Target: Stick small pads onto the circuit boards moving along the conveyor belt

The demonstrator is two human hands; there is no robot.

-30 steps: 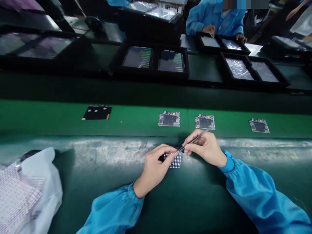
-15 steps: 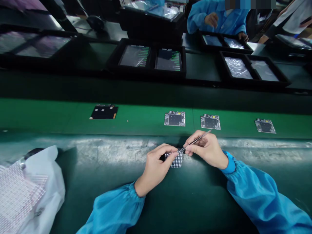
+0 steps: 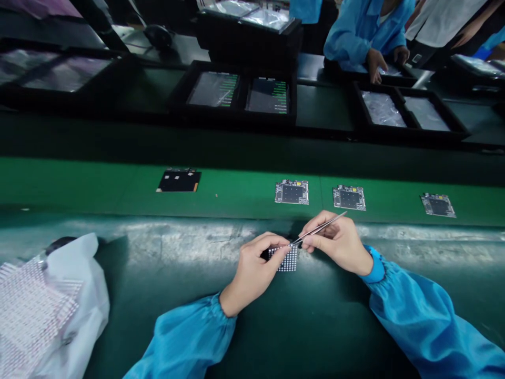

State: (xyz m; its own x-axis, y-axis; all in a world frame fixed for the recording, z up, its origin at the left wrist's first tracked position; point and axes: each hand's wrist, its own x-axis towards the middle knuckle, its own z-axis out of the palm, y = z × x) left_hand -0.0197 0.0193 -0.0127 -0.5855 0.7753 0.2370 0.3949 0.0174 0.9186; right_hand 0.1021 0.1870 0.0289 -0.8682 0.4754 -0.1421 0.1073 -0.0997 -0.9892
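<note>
My left hand (image 3: 258, 268) is closed, its thumb and fingertips pinching the upper edge of a small dark sheet with rows of white dots (image 3: 289, 260). In my right hand (image 3: 335, 242) is a pair of metal tweezers (image 3: 325, 225), slanting down to the left. Their tips meet the sheet's top edge beside my left fingertips. Whether anything small sits between the tips, I cannot tell. Both hands are above the dark green table mat (image 3: 300, 326), near the edge of the bright green strip.
Along the green strip (image 3: 98, 184) lie a black panel (image 3: 179, 180) and three circuit boards (image 3: 292, 192) (image 3: 349, 198) (image 3: 437, 205). A white bag (image 3: 89, 295) with dotted sheets (image 3: 35, 316) rests at left. Black trays (image 3: 294, 113) line the back, where a co-worker's hand (image 3: 375, 64) reaches.
The black panel and circuit boards have shifted right along the strip. My hands keep nearly the same pose at the sheet. Across the table, the co-worker's hands have moved down to a tray.
</note>
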